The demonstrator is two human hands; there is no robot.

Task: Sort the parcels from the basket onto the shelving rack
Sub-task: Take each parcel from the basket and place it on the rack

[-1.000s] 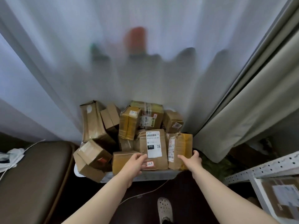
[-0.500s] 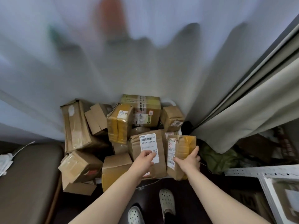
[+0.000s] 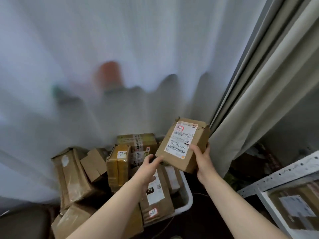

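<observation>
Parcel (image 3: 183,145) lifted off basket (image 3: 189,193); right hand (image 3: 203,163) fingers (image 3: 197,150) grip it, left hand (image 3: 149,170) seemingly touching.

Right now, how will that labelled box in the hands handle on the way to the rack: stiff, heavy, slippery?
Probably stiff: the held box keeps flat faces, though its top corner looks dented. Likely light, since the right hand carries it by one edge while the left hand only touches its corner. Plain cardboard should not slip much.
</observation>
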